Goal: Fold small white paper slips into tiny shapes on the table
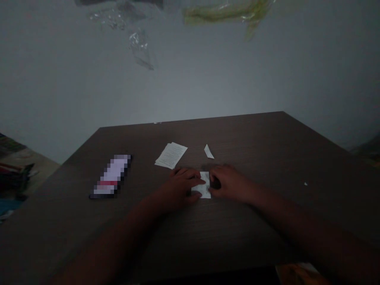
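Head view: small printed paper slip (205, 185) is pressed flat on dark wood table (267, 158) near centre, by left hand (178, 188) & right hand (228, 183), fingers down on its edges. Paper stack (171, 155) & torn scrap (208, 151) are seen just beyond; blurred flat obj. (111, 177) is seen to the left.

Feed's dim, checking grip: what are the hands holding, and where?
A paper slip, held on the table: left hand at its left edge, right hand at its right.

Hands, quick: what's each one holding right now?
Left hand: open, fingers flat on the paper slip.
Right hand: touching the slip's right edge; pinched or not, cannot tell.
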### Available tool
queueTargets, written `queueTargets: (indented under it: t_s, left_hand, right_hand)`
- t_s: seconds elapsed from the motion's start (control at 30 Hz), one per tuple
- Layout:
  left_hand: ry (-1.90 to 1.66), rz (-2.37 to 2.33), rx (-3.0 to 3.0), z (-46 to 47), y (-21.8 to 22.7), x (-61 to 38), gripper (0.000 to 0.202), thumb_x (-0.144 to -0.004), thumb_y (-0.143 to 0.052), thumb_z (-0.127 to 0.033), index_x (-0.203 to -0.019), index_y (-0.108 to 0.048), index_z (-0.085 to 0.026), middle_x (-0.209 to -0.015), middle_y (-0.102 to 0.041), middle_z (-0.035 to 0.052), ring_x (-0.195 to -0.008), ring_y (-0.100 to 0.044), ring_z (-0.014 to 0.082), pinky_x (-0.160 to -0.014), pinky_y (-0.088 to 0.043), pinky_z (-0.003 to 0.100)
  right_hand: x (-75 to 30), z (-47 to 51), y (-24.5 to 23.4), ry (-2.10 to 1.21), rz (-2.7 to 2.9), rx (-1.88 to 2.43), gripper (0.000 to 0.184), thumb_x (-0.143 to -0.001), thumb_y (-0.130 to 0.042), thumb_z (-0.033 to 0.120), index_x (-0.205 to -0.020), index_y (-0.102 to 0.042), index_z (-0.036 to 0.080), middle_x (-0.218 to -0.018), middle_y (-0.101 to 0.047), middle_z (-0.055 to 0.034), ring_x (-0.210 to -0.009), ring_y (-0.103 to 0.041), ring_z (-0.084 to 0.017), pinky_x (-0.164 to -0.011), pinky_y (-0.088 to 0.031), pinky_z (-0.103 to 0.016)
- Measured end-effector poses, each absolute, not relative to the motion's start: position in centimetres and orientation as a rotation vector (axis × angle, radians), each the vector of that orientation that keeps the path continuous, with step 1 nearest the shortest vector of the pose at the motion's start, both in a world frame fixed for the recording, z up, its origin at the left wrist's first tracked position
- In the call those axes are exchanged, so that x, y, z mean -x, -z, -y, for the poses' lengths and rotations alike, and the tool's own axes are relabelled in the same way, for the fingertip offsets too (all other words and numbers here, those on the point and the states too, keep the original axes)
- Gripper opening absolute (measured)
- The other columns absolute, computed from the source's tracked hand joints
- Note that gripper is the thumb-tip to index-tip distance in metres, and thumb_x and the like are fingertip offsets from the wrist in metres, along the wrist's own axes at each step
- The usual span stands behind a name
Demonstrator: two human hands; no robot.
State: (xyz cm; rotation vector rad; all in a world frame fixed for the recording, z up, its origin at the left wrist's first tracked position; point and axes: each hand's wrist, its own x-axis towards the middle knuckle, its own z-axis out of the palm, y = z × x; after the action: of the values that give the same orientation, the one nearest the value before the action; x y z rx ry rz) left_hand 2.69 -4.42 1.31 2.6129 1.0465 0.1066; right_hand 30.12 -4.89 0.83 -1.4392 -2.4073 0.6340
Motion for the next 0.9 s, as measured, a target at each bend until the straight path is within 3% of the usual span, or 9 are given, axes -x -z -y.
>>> queueTargets:
  t_s: [0.23,0.37,0.5,0.7,0.9]
  left_hand:
    - [-0.088,-1.038,-2.581,4.3,-1.3,-3.0,0.045,-0.111,-0.085,-0.026,-0.156,-0.085,-0.029,-0.163,-0.081,0.0094,-0.16,-0.07,0.0396,-0.141,-0.046,0.064]
    - [-0.126,-1.042,-2.593,4.4,-1.1,-2.8,0.043,-0.111,-0.085,-0.027,-0.154,-0.086,-0.031,-0.162,-0.083,0.0085,-0.159,-0.072,0.0391,-0.14,-0.048,0.061]
    - [-0.149,-1.031,-2.605,4.4,-1.0,-2.8,0.042,-0.111,-0.085,-0.029,-0.153,-0.087,-0.032,-0.162,-0.084,0.0092,-0.158,-0.072,0.0388,-0.14,-0.049,0.061]
    - [-0.13,-1.025,-2.616,4.3,-0.7,-2.6,0.044,-0.113,-0.084,-0.028,-0.156,-0.086,-0.033,-0.164,-0.083,0.0095,-0.161,-0.073,0.0392,-0.148,-0.041,0.071]
    - [-0.143,-1.035,-2.67,4.3,-0.5,-2.3,0.038,-0.117,-0.074,-0.019,-0.15,-0.089,-0.031,-0.171,-0.082,0.0111,-0.163,-0.073,0.0394,-0.15,-0.039,0.07]
  right_hand:
    - [-29.9,2.8,1.0,-0.552,2.296,1.548,0.029,-0.098,-0.094,0.024,-0.088,-0.067,0.027,-0.088,-0.078,-0.0024,-0.081,-0.067,-0.023,-0.08,-0.042,-0.039]
    - [-29.9,1.8,1.4,-0.562,2.235,1.575,0.022,-0.103,-0.088,0.026,-0.09,-0.071,0.027,-0.09,-0.079,-0.0034,-0.08,-0.069,-0.023,-0.074,-0.042,-0.037]
    - [-29.6,1.7,1.3,-0.514,2.209,1.647,0.019,-0.107,-0.085,0.029,-0.093,-0.073,0.027,-0.096,-0.083,-0.0069,-0.085,-0.072,-0.025,-0.076,-0.044,-0.038]
    - [-29.9,2.0,1.5,-0.482,2.227,1.614,0.008,-0.114,-0.075,0.026,-0.107,-0.078,0.026,-0.107,-0.086,-0.009,-0.095,-0.076,-0.028,-0.086,-0.049,-0.039]
    - [-31.1,2.1,2.0,-0.574,2.277,1.432,0.015,-0.114,-0.068,0.018,-0.112,-0.082,0.025,-0.119,-0.087,-0.0106,-0.11,-0.081,-0.03,-0.099,-0.057,-0.04]
